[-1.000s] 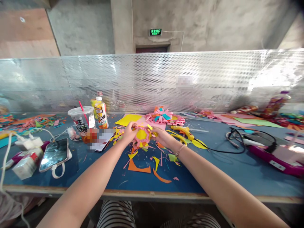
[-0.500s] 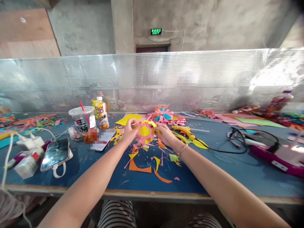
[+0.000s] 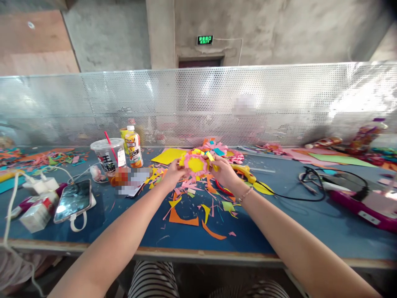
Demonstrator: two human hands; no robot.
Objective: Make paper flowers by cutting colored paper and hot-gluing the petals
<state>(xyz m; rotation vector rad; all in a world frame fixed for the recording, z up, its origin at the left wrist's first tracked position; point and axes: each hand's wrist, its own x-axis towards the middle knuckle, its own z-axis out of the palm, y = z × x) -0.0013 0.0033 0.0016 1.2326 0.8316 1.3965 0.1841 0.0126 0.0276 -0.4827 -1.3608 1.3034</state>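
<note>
Pink paper flower [image 3: 196, 165] sits gripped between my left hand [image 3: 175, 174] and right hand [image 3: 226, 170]. Its front looks done; yellow edging [image 3: 196, 152] seems unfinished.

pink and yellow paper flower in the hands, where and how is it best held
Probably by opposite edges of the paper flower, coming from left and right, where the left hand and the right hand are. It is roundish, with a pink ring around a flat-looking yellow centre; a light edge pinch should leave that centre uncovered and spare the ring.
</note>
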